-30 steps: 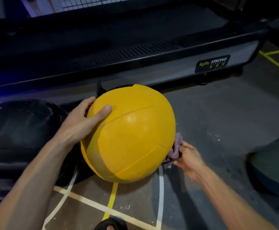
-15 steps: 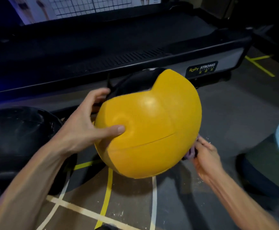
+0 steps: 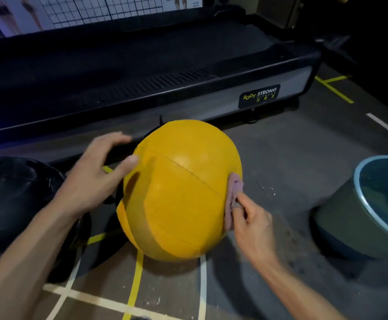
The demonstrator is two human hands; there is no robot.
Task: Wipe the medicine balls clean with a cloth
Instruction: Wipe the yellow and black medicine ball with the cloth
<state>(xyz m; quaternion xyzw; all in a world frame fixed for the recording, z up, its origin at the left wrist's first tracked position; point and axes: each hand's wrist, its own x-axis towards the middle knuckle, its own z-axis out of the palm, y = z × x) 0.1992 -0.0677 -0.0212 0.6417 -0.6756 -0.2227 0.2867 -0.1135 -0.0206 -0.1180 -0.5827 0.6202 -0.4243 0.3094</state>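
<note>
yellow medicine ball (image 3: 181,192) sits on the grey floor (image 3: 292,158), just in front of the treadmill base (image 3: 142,72), over taped yellow and white floor lines (image 3: 137,273). stitched seam runs diagonally across its top face.

left hand (image 3: 96,179): fingers spread and relaxed at the ball's upper left side, thumb tip touching the yellow panel, other fingers blurred and reaching toward the ball's far side. not clamped on anything. can't tell if those fingers make contact.

right hand (image 3: 253,218): fingers curled, pinching a bunched pinkish-purple cloth (image 3: 233,195) and pressing it flat against the ball's right side. cloth runs in a vertical strip along the ball's curve, upper end above the fingertips.

black medicine ball (image 3: 15,204) at the left, on the floor, touching or just beside the yellow one, partly hidden behind the left forearm. surface looks scuffed.

green basin with a blue rim (image 3: 373,209) at the right edge of the floor, well apart from the ball, liquid visible inside.

treadmill side rail carries a "body strong" label (image 3: 259,95). a gridded poster panel (image 3: 96,10) stands behind it.
</note>
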